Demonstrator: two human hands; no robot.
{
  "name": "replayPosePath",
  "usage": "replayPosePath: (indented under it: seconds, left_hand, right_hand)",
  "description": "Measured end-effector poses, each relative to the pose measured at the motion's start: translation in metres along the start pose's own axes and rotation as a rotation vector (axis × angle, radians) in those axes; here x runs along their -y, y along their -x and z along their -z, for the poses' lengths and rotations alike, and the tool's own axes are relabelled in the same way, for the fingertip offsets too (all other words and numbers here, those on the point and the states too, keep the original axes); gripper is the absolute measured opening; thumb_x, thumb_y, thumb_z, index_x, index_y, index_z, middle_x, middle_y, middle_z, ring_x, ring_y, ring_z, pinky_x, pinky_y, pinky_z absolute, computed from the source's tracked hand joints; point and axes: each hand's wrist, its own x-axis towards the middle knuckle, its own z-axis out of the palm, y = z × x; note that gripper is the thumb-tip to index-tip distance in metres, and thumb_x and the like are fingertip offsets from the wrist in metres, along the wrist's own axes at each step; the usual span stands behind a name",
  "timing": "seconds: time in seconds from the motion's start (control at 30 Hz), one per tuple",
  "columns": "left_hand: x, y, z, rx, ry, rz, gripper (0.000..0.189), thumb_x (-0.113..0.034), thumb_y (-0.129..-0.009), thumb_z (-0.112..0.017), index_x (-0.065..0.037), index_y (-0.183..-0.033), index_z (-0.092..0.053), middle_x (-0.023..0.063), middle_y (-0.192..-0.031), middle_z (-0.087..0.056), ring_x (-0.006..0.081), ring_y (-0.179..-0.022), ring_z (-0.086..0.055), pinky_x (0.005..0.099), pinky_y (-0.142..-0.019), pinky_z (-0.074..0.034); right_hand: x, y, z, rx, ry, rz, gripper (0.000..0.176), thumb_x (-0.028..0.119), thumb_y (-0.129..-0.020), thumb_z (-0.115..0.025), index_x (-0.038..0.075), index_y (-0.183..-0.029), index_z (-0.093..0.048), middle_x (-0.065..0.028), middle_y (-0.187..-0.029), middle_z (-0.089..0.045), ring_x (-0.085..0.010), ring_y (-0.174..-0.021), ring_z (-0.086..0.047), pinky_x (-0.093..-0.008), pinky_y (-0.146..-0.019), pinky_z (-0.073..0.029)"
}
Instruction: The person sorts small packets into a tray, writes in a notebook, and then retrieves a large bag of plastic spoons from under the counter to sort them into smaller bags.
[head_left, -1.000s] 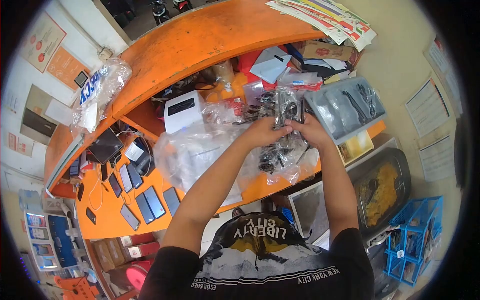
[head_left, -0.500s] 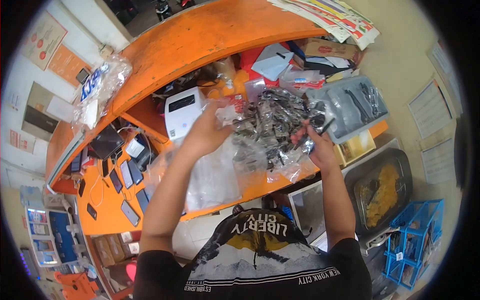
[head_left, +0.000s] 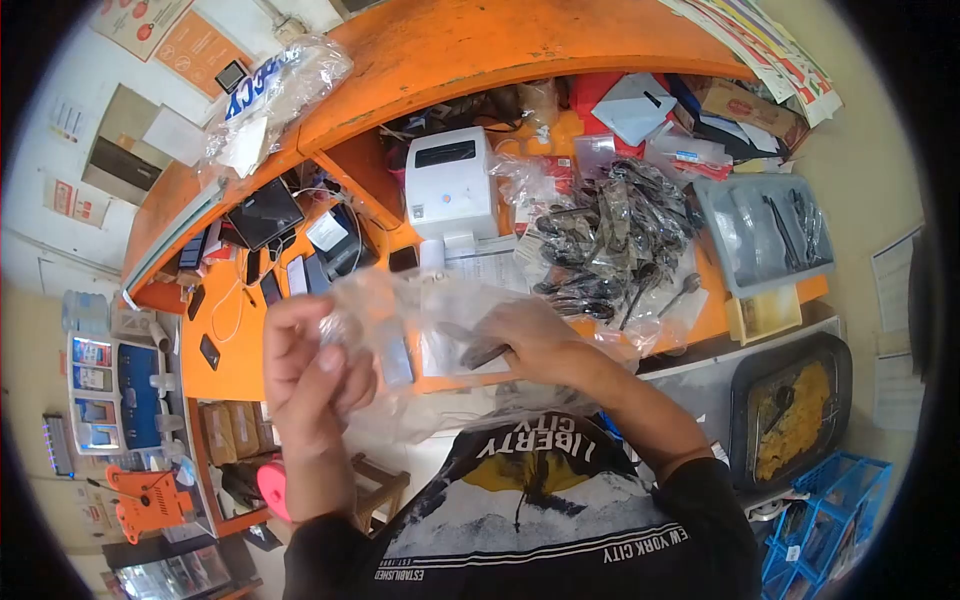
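Observation:
My left hand [head_left: 320, 370] pinches the bunched edge of a clear plastic bag [head_left: 410, 415], raised in front of my shirt. The bag spreads to the right, over my right hand [head_left: 530, 335], which appears to be inside it. In the right fingers are dark spoons [head_left: 485, 353], partly blurred by the plastic. Beyond that hand lies a heap of black plastic spoons [head_left: 620, 220], many in clear wrappers, on the orange desk. A single dark spoon [head_left: 685, 293] lies at the heap's right edge.
A white label printer [head_left: 450, 180] stands behind the bag. To the right are a grey tray [head_left: 765, 240] with black utensils and a dark pan [head_left: 800, 400] with yellow food. Phones and cables [head_left: 240, 300] lie at left. The raised orange counter [head_left: 480, 60] curves along the back.
My right hand has moved left from the spoon heap with dark spoons in it. The left hand has moved left and nearer, lifting the clear bag. The view has shifted left.

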Motion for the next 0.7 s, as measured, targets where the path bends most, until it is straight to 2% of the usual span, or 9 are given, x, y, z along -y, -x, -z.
replayPosePath:
  seconds: [0.13, 0.2, 0.33, 0.4, 0.43, 0.47, 0.53, 0.6, 0.7]
  left_hand:
    - [0.017, 0.017, 0.028, -0.139, 0.078, 0.096, 0.037, -0.007, -0.095, -0.056, -0.007, -0.13, -0.046, 0.0076, -0.091, -0.057, 0.0073, -0.044, -0.032, 0.0233, -0.041, -0.025]
    - [0.038, 0.021, 0.043, -0.132, 0.114, 0.18, 0.037, -0.007, -0.096, -0.055, -0.007, -0.132, -0.045, 0.0067, -0.091, -0.057, 0.007, -0.044, -0.032, 0.0229, -0.04, -0.026]
    - [0.055, 0.029, 0.043, -0.146, 0.144, 0.196, 0.036, -0.006, -0.097, -0.053, -0.007, -0.132, -0.045, 0.0066, -0.086, -0.056, 0.007, -0.044, -0.032, 0.0226, -0.041, -0.026]
    - [0.059, 0.032, 0.044, -0.148, 0.154, 0.196, 0.036, -0.006, -0.097, -0.053, -0.007, -0.133, -0.045, 0.0066, -0.085, -0.056, 0.007, -0.044, -0.032, 0.0227, -0.041, -0.026]
    - [0.06, 0.033, 0.045, -0.147, 0.158, 0.196, 0.037, -0.006, -0.097, -0.053, -0.006, -0.133, -0.045, 0.0065, -0.084, -0.056, 0.007, -0.044, -0.032, 0.0227, -0.041, -0.026]
    - [0.062, 0.033, 0.044, -0.151, 0.155, 0.196, 0.037, -0.006, -0.097, -0.052, -0.007, -0.133, -0.045, 0.0063, -0.086, -0.057, 0.0069, -0.044, -0.032, 0.0228, -0.041, -0.025]
    - [0.065, 0.037, 0.048, -0.137, 0.173, 0.201, 0.036, -0.005, -0.097, -0.052, -0.007, -0.133, -0.045, 0.0063, -0.088, -0.058, 0.0069, -0.044, -0.032, 0.0228, -0.041, -0.025]
    - [0.069, 0.036, 0.048, -0.138, 0.184, 0.208, 0.036, -0.005, -0.096, -0.052, -0.007, -0.132, -0.046, 0.0066, -0.091, -0.059, 0.007, -0.044, -0.033, 0.0227, -0.041, -0.025]
    - [0.074, 0.034, 0.046, -0.137, 0.197, 0.254, 0.036, -0.005, -0.096, -0.053, -0.007, -0.132, -0.046, 0.0076, -0.097, -0.06, 0.0071, -0.044, -0.033, 0.0225, -0.041, -0.026]
  right_hand:
    - [0.009, 0.008, -0.028, 0.173, 0.236, -0.448, 0.055, 0.028, -0.085, -0.071, -0.003, -0.128, -0.056, -0.024, -0.122, -0.063, -0.0385, -0.119, -0.06, -0.0471, -0.104, -0.044]
    - [0.012, 0.011, -0.049, 0.134, 0.262, -0.304, 0.052, 0.026, -0.089, -0.069, -0.003, -0.13, -0.053, -0.0216, -0.118, -0.064, -0.0334, -0.113, -0.063, -0.0446, -0.101, -0.047]
    - [0.027, 0.018, 0.03, 0.243, -0.648, 0.01, 0.037, 0.023, -0.096, -0.065, -0.001, -0.124, -0.058, -0.0138, -0.107, -0.068, -0.021, -0.098, -0.069, -0.0353, -0.088, -0.055]
    - [0.001, 0.049, 0.073, 0.129, -0.948, -0.504, 0.022, 0.017, -0.095, -0.065, 0.002, -0.112, -0.064, -0.006, -0.095, -0.068, -0.011, -0.087, -0.067, -0.0267, -0.074, -0.056]
    - [-0.031, 0.066, 0.079, -0.209, -0.714, -0.56, 0.019, 0.023, -0.095, -0.066, 0.006, -0.102, -0.068, -0.003, -0.085, -0.07, -0.0117, -0.075, -0.068, -0.0285, -0.06, -0.054]
    - [-0.079, 0.086, 0.073, -0.567, -0.587, -0.664, 0.01, 0.012, -0.093, -0.063, 0.004, -0.099, -0.066, -0.002, -0.08, -0.065, -0.0093, -0.077, -0.065, -0.0256, -0.064, -0.052]
    - [-0.173, 0.145, 0.057, -0.955, 0.292, -1.04, 0.029, 0.026, -0.09, -0.068, 0.001, -0.104, -0.064, -0.0175, -0.091, -0.071, -0.0331, -0.084, -0.07, -0.0413, -0.073, -0.055]
    - [-0.244, 0.208, 0.022, -0.798, 0.539, -1.379, 0.041, 0.033, -0.085, -0.072, -0.002, -0.105, -0.064, -0.0252, -0.1, -0.071, -0.0412, -0.092, -0.07, -0.0472, -0.079, -0.054]
    - [-0.271, 0.235, -0.014, -0.946, 0.271, -1.276, 0.046, 0.033, -0.084, -0.07, -0.008, -0.105, -0.063, -0.0279, -0.097, -0.07, -0.0432, -0.094, -0.07, -0.0485, -0.079, -0.054]
